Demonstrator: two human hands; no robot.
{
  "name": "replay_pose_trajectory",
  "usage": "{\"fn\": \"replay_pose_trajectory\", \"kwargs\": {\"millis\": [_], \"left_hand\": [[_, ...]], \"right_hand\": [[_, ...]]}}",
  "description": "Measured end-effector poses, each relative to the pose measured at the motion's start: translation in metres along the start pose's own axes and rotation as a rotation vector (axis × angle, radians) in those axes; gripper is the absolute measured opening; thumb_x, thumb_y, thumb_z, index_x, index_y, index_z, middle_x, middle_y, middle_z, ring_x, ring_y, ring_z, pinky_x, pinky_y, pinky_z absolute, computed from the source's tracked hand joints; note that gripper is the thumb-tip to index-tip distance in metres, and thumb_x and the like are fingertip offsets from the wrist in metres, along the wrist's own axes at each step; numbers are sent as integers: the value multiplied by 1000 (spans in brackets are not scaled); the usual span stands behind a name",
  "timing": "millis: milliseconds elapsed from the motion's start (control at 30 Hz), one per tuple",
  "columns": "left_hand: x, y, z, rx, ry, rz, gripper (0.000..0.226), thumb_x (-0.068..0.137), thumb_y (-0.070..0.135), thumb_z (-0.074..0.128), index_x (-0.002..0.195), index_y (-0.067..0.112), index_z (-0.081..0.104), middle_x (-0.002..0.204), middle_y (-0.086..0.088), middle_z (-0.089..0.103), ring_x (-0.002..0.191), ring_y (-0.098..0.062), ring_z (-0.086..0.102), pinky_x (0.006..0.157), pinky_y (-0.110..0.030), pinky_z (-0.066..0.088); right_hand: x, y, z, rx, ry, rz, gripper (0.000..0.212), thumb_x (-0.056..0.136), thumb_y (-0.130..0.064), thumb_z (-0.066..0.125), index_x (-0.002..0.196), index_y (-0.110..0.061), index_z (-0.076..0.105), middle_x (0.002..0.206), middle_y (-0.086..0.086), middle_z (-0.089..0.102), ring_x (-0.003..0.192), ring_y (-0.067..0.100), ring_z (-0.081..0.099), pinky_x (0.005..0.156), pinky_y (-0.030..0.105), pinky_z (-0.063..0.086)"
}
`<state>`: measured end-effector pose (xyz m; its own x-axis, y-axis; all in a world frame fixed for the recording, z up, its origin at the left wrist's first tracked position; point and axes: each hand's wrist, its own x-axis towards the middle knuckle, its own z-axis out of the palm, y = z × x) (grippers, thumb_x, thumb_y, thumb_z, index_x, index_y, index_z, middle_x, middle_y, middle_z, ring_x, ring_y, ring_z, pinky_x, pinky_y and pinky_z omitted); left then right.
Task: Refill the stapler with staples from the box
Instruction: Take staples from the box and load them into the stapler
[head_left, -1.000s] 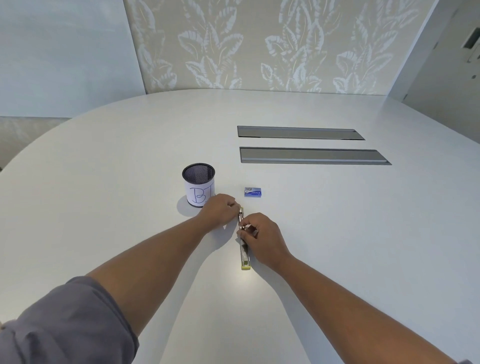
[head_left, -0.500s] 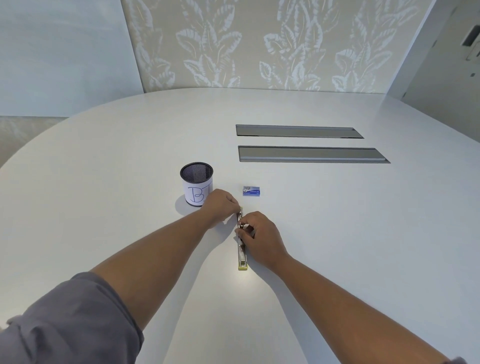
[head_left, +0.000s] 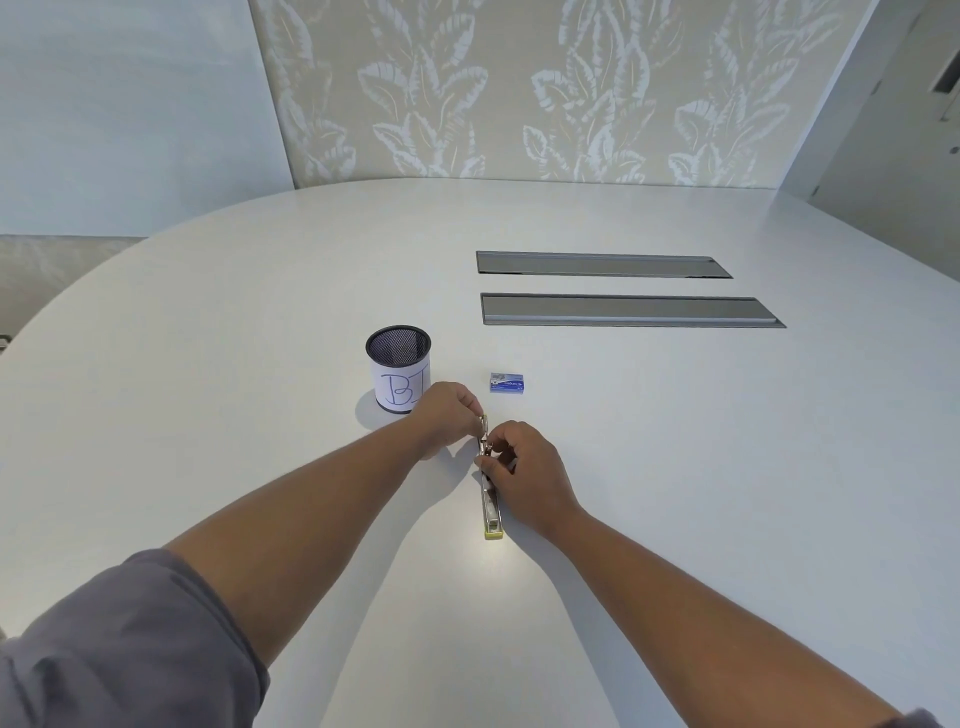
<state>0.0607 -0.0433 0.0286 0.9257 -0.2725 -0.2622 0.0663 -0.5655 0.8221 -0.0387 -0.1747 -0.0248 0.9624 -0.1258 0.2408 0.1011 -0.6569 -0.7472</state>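
On the white table (head_left: 675, 467), well in from its edges, the stapler (head_left: 491, 512) lies lengthwise, its far end pinched by the left hand (head_left: 447, 415), its middle grasped by the right hand (head_left: 524, 475), with the staple box (head_left: 507, 383) just beyond.

Grey sleeve (head_left: 119, 649) pushed above the elbow; forearms bare.

On the one table (head_left: 208, 415) there is one stapler (head_left: 491, 512), one little blue box (head_left: 506, 383) and one cup (head_left: 399, 369) — that's all. Two hands — left hand (head_left: 449, 415), right hand (head_left: 524, 467). Two long grey slots (head_left: 602, 265).
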Motion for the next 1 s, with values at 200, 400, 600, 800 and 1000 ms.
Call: {"fn": "replay_pose_trajectory", "kwargs": {"millis": [200, 400, 600, 800, 1000], "left_hand": [[-6, 6, -3, 121, -43, 40, 13, 70, -2, 80, 72, 10, 74, 72, -7, 72, 65, -17, 60, 61, -26, 49], [-13, 13, -6, 200, -55, 64, 14, 66, 2, 83, 69, 11, 73, 86, -17, 77, 67, -19, 61, 66, -31, 51], [-20, 24, -6, 293, -102, 46, 10, 66, 1, 76, 73, 9, 73, 74, -12, 69, 64, -21, 57, 61, -27, 47], [-21, 29, -4, 351, -109, 37, 16, 69, -2, 71, 84, 2, 76, 76, -10, 67, 67, -23, 57, 64, -29, 48], [-19, 33, -1, 426, -111, 34, 24, 77, -2, 65, 99, -4, 73, 85, -11, 65, 74, -24, 57, 67, -27, 47]], "right_hand": [[1, 0, 0, -1, -4, 29, 16, 86, -24, 71, 86, -28, 55, 80, -6, 60, 72, 15, 55, 69, 37, 51], [2, 1, 0, -2, -12, 53, 14, 85, -27, 70, 85, -27, 56, 79, -6, 62, 74, 16, 57, 69, 37, 51], [2, 1, -1, -14, -14, 62, 13, 84, -25, 67, 84, -27, 54, 79, -8, 60, 73, 11, 54, 67, 33, 48], [1, 0, -1, -19, -9, 67, 13, 82, -29, 66, 82, -29, 52, 77, -8, 59, 72, 10, 53, 63, 30, 45], [1, -1, -2, -4, -15, 77, 17, 83, -35, 68, 81, -28, 53, 77, -7, 59, 72, 12, 54, 64, 30, 45]]}}
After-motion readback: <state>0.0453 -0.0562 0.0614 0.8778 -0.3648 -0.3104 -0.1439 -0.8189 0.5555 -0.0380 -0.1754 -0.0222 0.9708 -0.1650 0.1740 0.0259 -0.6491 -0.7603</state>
